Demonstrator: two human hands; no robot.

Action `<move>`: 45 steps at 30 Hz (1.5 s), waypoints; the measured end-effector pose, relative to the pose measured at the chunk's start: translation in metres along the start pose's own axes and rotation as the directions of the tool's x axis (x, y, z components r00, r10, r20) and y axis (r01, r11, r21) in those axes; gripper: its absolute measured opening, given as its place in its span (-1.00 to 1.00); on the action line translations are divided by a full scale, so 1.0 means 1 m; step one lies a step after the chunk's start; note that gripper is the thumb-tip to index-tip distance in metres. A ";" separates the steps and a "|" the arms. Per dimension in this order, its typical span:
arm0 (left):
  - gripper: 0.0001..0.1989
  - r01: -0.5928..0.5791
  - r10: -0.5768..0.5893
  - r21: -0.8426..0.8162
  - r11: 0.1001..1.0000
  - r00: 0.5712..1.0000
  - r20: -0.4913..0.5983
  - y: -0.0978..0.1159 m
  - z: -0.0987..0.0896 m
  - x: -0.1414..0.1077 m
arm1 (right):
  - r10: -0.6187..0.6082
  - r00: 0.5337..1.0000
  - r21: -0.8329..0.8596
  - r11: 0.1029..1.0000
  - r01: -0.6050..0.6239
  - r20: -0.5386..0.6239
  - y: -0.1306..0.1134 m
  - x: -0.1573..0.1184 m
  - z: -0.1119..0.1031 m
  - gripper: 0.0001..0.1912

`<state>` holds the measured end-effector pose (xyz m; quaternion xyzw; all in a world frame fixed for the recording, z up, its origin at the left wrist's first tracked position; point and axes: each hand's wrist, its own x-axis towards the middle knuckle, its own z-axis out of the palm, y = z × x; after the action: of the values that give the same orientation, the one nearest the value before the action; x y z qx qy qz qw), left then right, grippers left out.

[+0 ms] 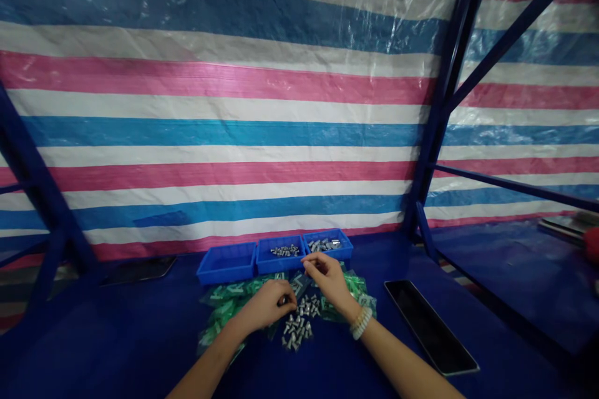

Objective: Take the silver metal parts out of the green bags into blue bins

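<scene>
My left hand (269,304) is curled closed just left of a loose pile of small silvery metal pieces (296,327), which look like short bolts or fittings. Whatever its fingers may hold is hidden. Reaching further forward, my right hand (331,279) has thumb and fingertips pinched together in front of the blue trays; anything between them is too small to make out. Under and around both hands lie several clear plastic bags with green print (224,312). A pale beaded bracelet (361,322) circles my right wrist.
Three blue trays stand in a row: a left tray (201,273), a middle tray (264,267) with small metal parts, and a right tray (347,252) with metal pieces. A dark tablet-like device (430,324) lies at right, another flat device (140,269) at left. Blue frame posts (433,112) rise behind.
</scene>
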<state>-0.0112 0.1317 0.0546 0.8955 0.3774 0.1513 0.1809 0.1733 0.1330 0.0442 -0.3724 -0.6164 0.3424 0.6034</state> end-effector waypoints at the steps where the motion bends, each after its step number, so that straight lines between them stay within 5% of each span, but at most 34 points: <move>1: -0.85 0.012 -0.012 -0.008 1.000 1.000 -0.009 0.002 -0.002 0.000 | 0.000 1.000 0.001 1.000 0.000 -0.003 -0.001 0.000 0.000 -0.81; 10: -0.90 0.013 -0.006 -0.054 0.998 0.991 0.132 0.005 -0.013 -0.008 | 0.002 1.000 -0.007 1.000 -0.002 0.000 -0.003 0.000 -0.001 -0.80; 17: -0.94 0.030 -0.059 -0.248 0.968 0.992 -0.113 0.003 -0.012 -0.002 | -0.040 0.999 -0.054 0.998 0.041 0.020 -0.001 -0.002 -0.001 -0.83; 21: -0.92 -0.008 -0.144 -0.541 0.841 0.960 -0.239 0.002 -0.008 0.003 | -0.180 0.981 -0.176 0.966 0.189 0.069 -0.010 -0.006 0.001 -0.87; 25: -0.85 -0.073 -0.206 -0.664 0.744 0.920 -0.332 0.002 -0.006 0.006 | -0.358 0.920 -0.199 0.901 0.385 0.161 -0.019 -0.011 0.003 -0.81; 33: -0.79 -0.086 -0.236 -0.728 0.681 0.914 -0.329 0.011 -0.008 0.004 | -0.460 0.864 -0.163 0.854 0.494 0.206 -0.019 -0.012 0.002 -0.81; 38: -0.78 -0.061 -0.248 -0.722 0.689 0.916 -0.315 0.014 -0.010 0.003 | -0.428 0.871 -0.196 0.857 0.476 0.242 -0.027 -0.013 0.001 -0.86; 45: -0.79 -0.108 -0.238 -0.699 0.706 0.895 -0.378 0.020 -0.006 0.002 | -0.375 0.916 -0.226 0.889 0.399 0.142 -0.030 -0.013 0.000 -0.90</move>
<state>-0.0004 0.1216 0.0692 0.6850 0.3537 0.4758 0.4235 0.1722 0.1067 0.0642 -0.2985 -0.7442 0.1520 0.5779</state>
